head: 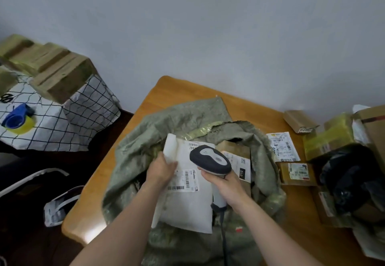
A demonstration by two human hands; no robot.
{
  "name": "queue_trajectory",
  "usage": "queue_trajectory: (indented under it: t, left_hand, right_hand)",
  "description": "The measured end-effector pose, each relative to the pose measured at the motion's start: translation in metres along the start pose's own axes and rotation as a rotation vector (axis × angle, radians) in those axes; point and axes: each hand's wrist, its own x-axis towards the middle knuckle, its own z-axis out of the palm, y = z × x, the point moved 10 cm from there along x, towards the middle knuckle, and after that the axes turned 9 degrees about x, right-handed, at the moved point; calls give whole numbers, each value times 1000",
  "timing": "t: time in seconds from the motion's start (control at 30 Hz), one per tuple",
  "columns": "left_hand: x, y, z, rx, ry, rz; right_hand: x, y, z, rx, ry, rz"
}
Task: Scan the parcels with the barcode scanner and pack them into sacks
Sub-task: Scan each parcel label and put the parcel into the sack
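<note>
The left hand [160, 170] grips the left edge of one white parcel [187, 205], thumb on top beside its folded flap. The label faces up and at least two barcodes can be read on it. The right hand [226, 184] is curled round the handle of the single barcode scanner [210, 159]. The scanner's dark head hangs over the parcel's upper right part.

The parcel is held over one grey-green sack [166, 124], which is spread across the wooden worktop [166, 91]. Its mouth gapes just right of the scanner, and one labelled carton [235, 157] shows inside.

Right of the sack on the worktop lie:
- one flat white packet [283, 147];
- one small brown box [296, 173] just in front of the packet;
- a second little box [300, 121] farther back;
- one yellow-taped bundle [329, 138];
- one black bag [350, 174].

The parcels under the bag are too hidden to count.

Off to the left, one blue tape dispenser [17, 118] rests on a grid-patterned cloth [62, 128].
</note>
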Motion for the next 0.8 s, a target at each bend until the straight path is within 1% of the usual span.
queue_trajectory:
  t: [0.07, 0.17, 0.23, 0.3, 0.37, 0.43, 0.47, 0.53, 0.63, 0.67, 0.77, 0.8]
  left_hand:
    - [6, 16, -10, 132, 52, 49]
    - [11, 32, -35, 150, 88, 135]
    - [10, 41, -63, 108, 199, 187]
    - [2, 50, -98, -5, 373, 252]
    - [-8, 51, -126, -112, 509, 260]
    - [-16, 50, -138, -128, 564, 231]
    - [-19, 50, -136, -113, 558, 231]
    - [-24, 53, -117, -48, 472, 260]
    - [-39, 58, -59, 125, 239, 345]
    - [-45, 60, -34, 222, 145, 375]
    - [-62, 56, 39, 646, -163, 458]
    - [-62, 51, 52, 743, -215, 456]
  right_hand:
    - [-1, 0, -5, 1, -4, -3]
    - [-2, -2, -8, 31, -13, 4]
    - [-2, -1, -6, 37, -22, 11]
    - [-3, -2, -3, 36, -26, 5]
    - [0, -3, 2, 56, -39, -1]
    - [3, -7, 8, 76, -40, -2]
    - [4, -8, 10, 78, -32, -9]
    - [7, -10, 12, 74, -19, -34]
    - [9, -7, 8, 91, 3, -46]
    - [8, -7, 5, 99, 19, -50]
    - [1, -6, -12, 135, 97, -78]
    - [-2, -4, -20, 157, 135, -77]
